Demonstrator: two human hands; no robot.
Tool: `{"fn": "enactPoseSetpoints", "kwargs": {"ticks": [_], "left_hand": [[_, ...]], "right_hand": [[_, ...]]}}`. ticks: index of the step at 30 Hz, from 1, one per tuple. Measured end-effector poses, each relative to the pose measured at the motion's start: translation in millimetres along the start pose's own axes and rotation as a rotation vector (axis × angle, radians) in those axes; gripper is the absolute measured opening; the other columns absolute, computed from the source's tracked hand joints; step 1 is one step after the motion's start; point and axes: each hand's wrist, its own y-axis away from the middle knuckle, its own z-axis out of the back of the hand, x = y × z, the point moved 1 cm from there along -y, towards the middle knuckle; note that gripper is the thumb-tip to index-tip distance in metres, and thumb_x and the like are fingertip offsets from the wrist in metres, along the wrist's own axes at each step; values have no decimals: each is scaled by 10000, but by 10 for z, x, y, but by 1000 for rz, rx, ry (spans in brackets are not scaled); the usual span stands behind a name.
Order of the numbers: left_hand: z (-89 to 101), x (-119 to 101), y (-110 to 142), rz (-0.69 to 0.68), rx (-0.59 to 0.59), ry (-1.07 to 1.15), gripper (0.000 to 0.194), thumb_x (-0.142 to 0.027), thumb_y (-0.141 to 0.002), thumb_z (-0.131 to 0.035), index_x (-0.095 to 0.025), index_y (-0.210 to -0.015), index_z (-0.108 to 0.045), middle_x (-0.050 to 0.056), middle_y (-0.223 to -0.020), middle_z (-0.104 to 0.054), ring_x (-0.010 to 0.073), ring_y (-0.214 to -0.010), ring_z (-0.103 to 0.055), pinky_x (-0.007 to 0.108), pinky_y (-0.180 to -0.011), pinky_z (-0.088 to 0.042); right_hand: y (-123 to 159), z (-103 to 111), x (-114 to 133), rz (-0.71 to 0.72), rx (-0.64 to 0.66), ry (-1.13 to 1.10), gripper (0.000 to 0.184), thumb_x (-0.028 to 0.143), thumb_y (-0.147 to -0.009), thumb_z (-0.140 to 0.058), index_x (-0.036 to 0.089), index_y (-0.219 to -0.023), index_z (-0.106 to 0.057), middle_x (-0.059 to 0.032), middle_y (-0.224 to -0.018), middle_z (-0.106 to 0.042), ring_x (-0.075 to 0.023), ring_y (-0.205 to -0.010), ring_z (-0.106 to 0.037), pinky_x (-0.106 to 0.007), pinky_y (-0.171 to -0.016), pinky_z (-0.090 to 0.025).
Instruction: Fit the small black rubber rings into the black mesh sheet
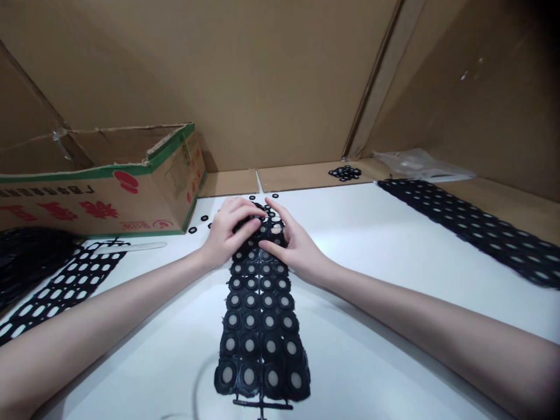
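A long black rubber sheet of moulded rings (260, 321) lies lengthwise on the white table in front of me. My left hand (230, 230) is closed over the far left part of this sheet, its fingers bent and its thumb lying across the rings. From the right, my right hand (300, 242) grips the same far end, thumb on top and index finger reaching forward. The fingertips and the rubber pinched under them are partly hidden. Several loose black rings (205, 218) lie just left of and beyond my hands.
An open cardboard box (170, 192) stands at the back left. Below it are a punched-out black sheet (65, 286), a black heap (30, 256) and a pale strip (144, 247). Another ring sheet (472, 227) lies right, near a plastic bag (420, 163) and a ring pile (345, 172).
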Motion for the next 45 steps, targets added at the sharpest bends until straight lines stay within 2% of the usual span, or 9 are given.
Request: {"fn": "enactPoseSetpoints", "kwargs": {"ticks": [5,9,15,20,25,30,35,40,45], "left_hand": [[-67,-61,26,-169,303,-14,174,-251,-916,-522,-149,-952,-658,65,-887,-665,186,-842,-576,318,-804,-412],[-69,8,18,-53,294,108,164,-219,-917,-517,-161,-896,-669,37,-874,-696,170,-835,-609,289,-809,-418],[-83,-3,26,119,269,220,147,-184,-889,-520,-161,-958,-647,15,-806,-661,151,-750,-597,263,-732,-436],[-94,50,0,183,125,241,132,-122,-845,-510,-166,-887,-626,-7,-734,-612,134,-706,-573,252,-725,-448],[-53,72,-22,153,54,181,139,-175,-884,-498,-162,-896,-635,5,-744,-617,139,-710,-576,262,-705,-450],[-12,-69,12,-104,94,18,205,-268,-930,-480,-169,-930,-660,62,-951,-637,191,-932,-571,345,-865,-407],[-26,-42,22,-227,183,-99,180,-322,-884,-580,-170,-903,-675,52,-903,-664,193,-882,-594,376,-858,-365],[-58,-4,26,-246,175,-223,203,-272,-936,-499,-181,-1004,-667,60,-954,-671,191,-915,-590,387,-871,-360],[-81,-8,34,-236,189,-294,220,-245,-957,-442,-180,-913,-648,62,-989,-658,199,-946,-551,389,-879,-357]], "right_hand": [[12,-12,15,24,7,95,754,181,-795,-570,196,-1476,-247,-71,-1051,-663,-166,-694,-584,-385,-774,-512],[30,-20,70,39,27,210,777,128,-787,-553,188,-1490,-228,-20,-820,-663,-134,-532,-482,-349,-670,-492],[26,-36,87,78,27,256,751,109,-787,-540,236,-1472,-261,-29,-899,-668,-119,-514,-466,-328,-641,-481],[36,-42,91,129,34,257,761,89,-771,-534,258,-1465,-272,-29,-947,-669,-132,-574,-522,-346,-695,-500],[43,-40,74,101,63,209,773,64,-761,-508,222,-1477,-263,51,-588,-542,-157,-550,-501,-369,-704,-511],[10,-20,18,-12,-2,-24,795,154,-756,-583,210,-1477,-251,-52,-952,-666,-205,-796,-632,-417,-815,-525],[7,-24,6,-47,20,-93,779,196,-782,-586,210,-1479,-238,-75,-1046,-686,-210,-846,-654,-447,-897,-504],[7,-15,17,31,-24,-27,728,158,-762,-594,232,-1435,-326,-84,-1411,-488,-221,-1119,-591,-414,-1030,-431],[18,-11,59,-2,-3,108,753,136,-772,-564,186,-1466,-277,-45,-934,-673,-178,-695,-604,-389,-753,-530]]}}
